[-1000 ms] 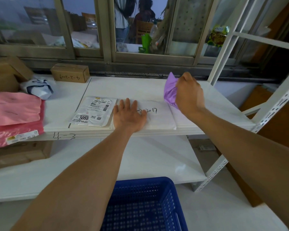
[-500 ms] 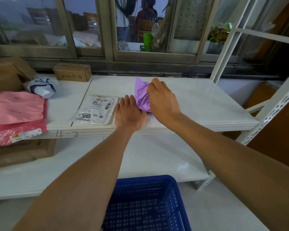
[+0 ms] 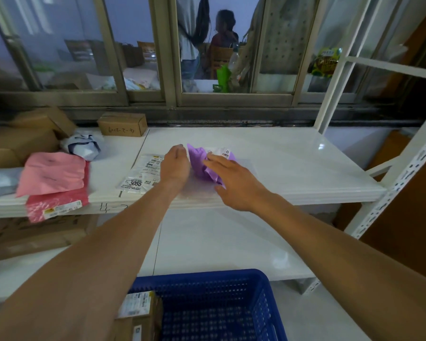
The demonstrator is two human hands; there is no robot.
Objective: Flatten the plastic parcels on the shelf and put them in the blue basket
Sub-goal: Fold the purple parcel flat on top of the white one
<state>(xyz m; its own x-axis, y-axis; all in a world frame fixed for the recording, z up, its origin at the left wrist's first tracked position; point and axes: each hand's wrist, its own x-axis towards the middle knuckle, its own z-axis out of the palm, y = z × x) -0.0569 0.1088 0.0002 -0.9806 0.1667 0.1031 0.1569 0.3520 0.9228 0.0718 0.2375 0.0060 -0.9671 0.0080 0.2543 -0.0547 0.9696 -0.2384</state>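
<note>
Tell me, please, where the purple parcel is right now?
The purple parcel lies crumpled mid-shelf, between the left hand and right hand, just right of the white labelled parcel.

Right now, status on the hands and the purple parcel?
Left hand loosely curled at the purple parcel's edge; right hand open, flat on it. Parcel crumpled, on the shelf. Blue basket below, carton inside; path clear.
</note>
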